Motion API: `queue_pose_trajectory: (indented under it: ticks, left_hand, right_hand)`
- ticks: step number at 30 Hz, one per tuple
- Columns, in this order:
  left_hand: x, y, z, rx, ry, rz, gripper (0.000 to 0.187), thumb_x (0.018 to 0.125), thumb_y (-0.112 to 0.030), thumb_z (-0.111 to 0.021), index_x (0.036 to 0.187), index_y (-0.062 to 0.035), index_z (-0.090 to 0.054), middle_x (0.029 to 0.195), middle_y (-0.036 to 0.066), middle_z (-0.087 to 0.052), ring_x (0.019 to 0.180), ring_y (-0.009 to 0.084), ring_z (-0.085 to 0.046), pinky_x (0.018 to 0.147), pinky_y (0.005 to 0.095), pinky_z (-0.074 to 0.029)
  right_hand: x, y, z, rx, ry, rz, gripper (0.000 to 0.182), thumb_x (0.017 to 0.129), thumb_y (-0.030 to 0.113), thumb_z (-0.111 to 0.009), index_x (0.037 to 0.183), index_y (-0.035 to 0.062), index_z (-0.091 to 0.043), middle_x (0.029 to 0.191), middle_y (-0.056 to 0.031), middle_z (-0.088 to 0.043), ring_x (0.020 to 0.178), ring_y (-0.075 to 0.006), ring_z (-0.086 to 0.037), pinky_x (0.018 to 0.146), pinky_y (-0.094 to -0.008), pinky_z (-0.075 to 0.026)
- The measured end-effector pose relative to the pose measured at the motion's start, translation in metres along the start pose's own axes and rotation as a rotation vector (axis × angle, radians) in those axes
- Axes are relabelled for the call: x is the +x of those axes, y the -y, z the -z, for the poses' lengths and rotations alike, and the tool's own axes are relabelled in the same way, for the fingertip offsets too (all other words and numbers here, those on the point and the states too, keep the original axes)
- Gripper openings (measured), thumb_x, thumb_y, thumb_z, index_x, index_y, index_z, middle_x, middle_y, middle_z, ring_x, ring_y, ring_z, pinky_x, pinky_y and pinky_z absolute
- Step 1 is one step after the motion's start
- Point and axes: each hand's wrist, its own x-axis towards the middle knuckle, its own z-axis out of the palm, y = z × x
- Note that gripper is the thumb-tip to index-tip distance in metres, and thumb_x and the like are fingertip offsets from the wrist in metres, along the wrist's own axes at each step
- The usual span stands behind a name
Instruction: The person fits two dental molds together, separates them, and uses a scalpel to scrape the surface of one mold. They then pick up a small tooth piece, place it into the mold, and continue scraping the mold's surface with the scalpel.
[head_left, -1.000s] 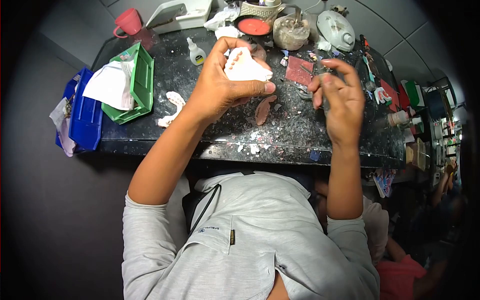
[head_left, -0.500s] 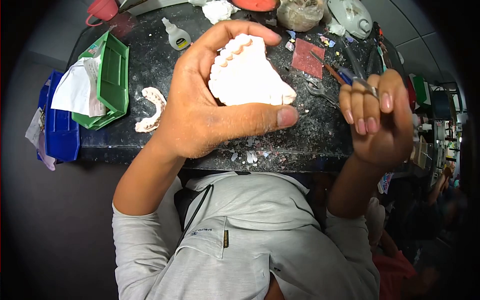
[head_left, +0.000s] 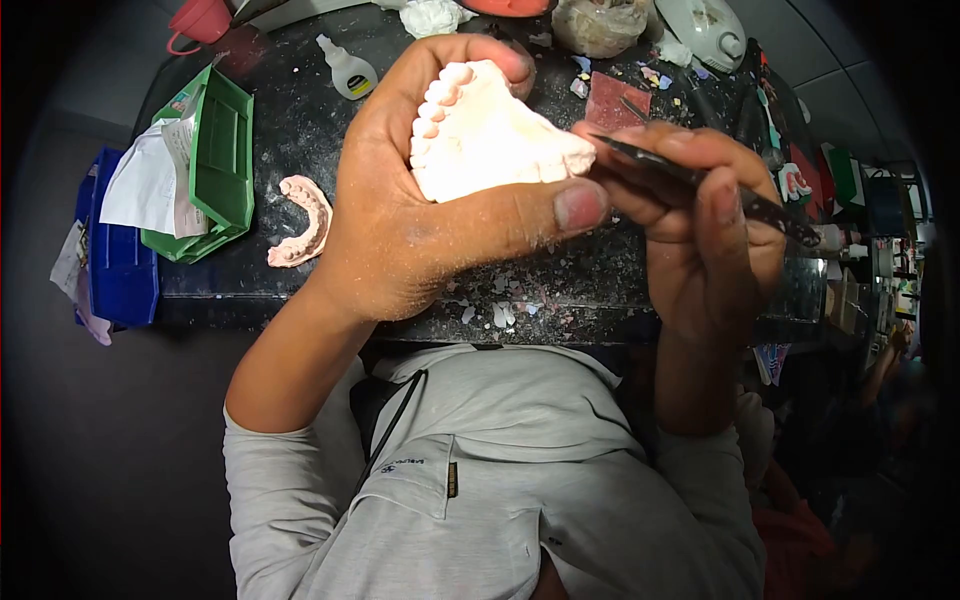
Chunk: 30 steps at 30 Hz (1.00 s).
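Right hand [head_left: 700, 220] has swung in from 3 o'clock and now sits against the left hand [head_left: 420, 210]. The thin metal instrument [head_left: 700, 180] in its grip, upright a moment ago, now lies flat with its tip touching the plaster dental cast [head_left: 480, 130]. The cast has tilted slightly, teeth row now nearer 12 o'clock.

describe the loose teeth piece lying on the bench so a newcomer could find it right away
Start at the dark speckled bench and find the green tray at its left end. Just right of the tray lies a pinkish horseshoe-shaped teeth piece, flat on the bench. Unlike the white teeth model gripped in the left hand, nothing touches it.
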Motion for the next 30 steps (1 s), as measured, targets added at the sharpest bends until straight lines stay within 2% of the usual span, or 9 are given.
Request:
queue_pose_trajectory:
  ticks: [9, 12, 14, 15, 17, 18, 22, 24, 30]
  left_hand:
    - [0.000, -0.007, -0.005, -0.108, 0.024, 0.145, 0.070, 0.075, -0.016, -0.082, 0.131, 0.0005, -0.043, 0.077, 0.001, -0.058, 0.052, 0.0024, -0.045, 0.043, 0.0172, -0.032]
    - [0.000, 0.002, -0.002, -0.102, 0.079, 0.126, 0.068, 0.083, -0.031, -0.080, 0.131, -0.0009, -0.043, 0.073, 0.003, -0.056, 0.044, 0.0026, -0.037, 0.037, 0.0180, -0.026]
    - [-0.002, 0.006, -0.001, -0.263, 0.139, 0.133, 0.055, 0.098, -0.044, -0.062, 0.132, -0.0040, -0.045, 0.071, 0.007, -0.056, 0.038, 0.0036, -0.032, 0.035, 0.0178, -0.024]
    - [-0.001, 0.005, -0.001, -0.262, 0.138, 0.133, 0.055, 0.098, -0.044, -0.062, 0.132, -0.0040, -0.045, 0.071, 0.007, -0.056, 0.038, 0.0036, -0.032, 0.035, 0.0178, -0.024]
    - [0.002, 0.000, -0.001, -0.344, 0.086, 0.286, 0.047, 0.108, -0.048, -0.040, 0.130, -0.0072, -0.048, 0.069, 0.011, -0.055, 0.034, 0.0052, -0.027, 0.033, 0.0179, -0.022]
    - [0.003, -0.001, -0.002, -0.365, 0.061, 0.307, 0.037, 0.110, -0.038, -0.035, 0.126, -0.0083, -0.051, 0.067, 0.011, -0.056, 0.032, 0.0059, -0.028, 0.032, 0.0189, -0.021]
    - [0.004, 0.002, 0.000, -0.376, 0.002, 0.362, 0.030, 0.108, -0.032, -0.040, 0.124, -0.0090, -0.052, 0.066, 0.011, -0.055, 0.032, 0.0059, -0.028, 0.030, 0.0195, -0.021]
    - [0.004, 0.004, 0.009, -0.556, 0.093, 0.419, 0.025, 0.105, -0.025, -0.049, 0.119, -0.0044, -0.052, 0.071, 0.014, -0.063, 0.035, 0.0110, -0.036, 0.038, 0.0269, -0.030]
    - [0.002, 0.003, 0.007, -0.611, 0.073, 0.466, 0.023, 0.103, -0.021, -0.050, 0.119, -0.0040, -0.052, 0.072, 0.016, -0.063, 0.035, 0.0108, -0.034, 0.038, 0.0272, -0.028]
  right_hand:
    - [-0.001, -0.001, -0.006, -0.012, -0.090, -0.017, 0.033, 0.108, 0.012, -0.038, 0.122, -0.0155, -0.050, 0.121, -0.0347, -0.058, 0.117, -0.0474, -0.061, 0.099, -0.0521, -0.057]
    - [-0.001, -0.001, -0.005, -0.002, -0.097, -0.005, 0.032, 0.107, 0.011, -0.040, 0.120, -0.0168, -0.052, 0.119, -0.0345, -0.059, 0.115, -0.0469, -0.062, 0.098, -0.0511, -0.057]
    - [-0.001, -0.002, -0.007, -0.025, -0.138, -0.001, 0.033, 0.107, 0.011, -0.042, 0.118, -0.0182, -0.052, 0.116, -0.0348, -0.061, 0.111, -0.0466, -0.064, 0.097, -0.0507, -0.058]
    - [-0.001, -0.002, -0.009, -0.024, -0.137, -0.001, 0.033, 0.107, 0.011, -0.042, 0.118, -0.0182, -0.052, 0.116, -0.0348, -0.061, 0.111, -0.0466, -0.064, 0.097, -0.0507, -0.058]
    - [0.000, -0.003, -0.014, -0.080, -0.187, -0.011, 0.033, 0.106, 0.011, -0.044, 0.117, -0.0193, -0.052, 0.113, -0.0347, -0.062, 0.107, -0.0480, -0.066, 0.095, -0.0515, -0.059]
    - [0.000, -0.004, -0.016, -0.078, -0.186, -0.011, 0.033, 0.106, 0.011, -0.044, 0.117, -0.0193, -0.052, 0.113, -0.0347, -0.062, 0.107, -0.0480, -0.066, 0.095, -0.0515, -0.059]
    - [-0.001, -0.007, -0.018, -0.110, -0.194, 0.014, 0.031, 0.105, 0.009, -0.047, 0.113, -0.0197, -0.054, 0.110, -0.0343, -0.063, 0.104, -0.0506, -0.066, 0.092, -0.0534, -0.060]
    - [-0.001, -0.007, -0.018, -0.122, -0.199, 0.016, 0.030, 0.104, 0.008, -0.047, 0.112, -0.0200, -0.055, 0.109, -0.0341, -0.063, 0.104, -0.0512, -0.066, 0.091, -0.0538, -0.060]
    - [-0.002, -0.008, -0.016, -0.201, -0.177, 0.068, 0.030, 0.104, 0.007, -0.048, 0.108, -0.0207, -0.058, 0.108, -0.0341, -0.064, 0.101, -0.0485, -0.068, 0.088, -0.0519, -0.062]
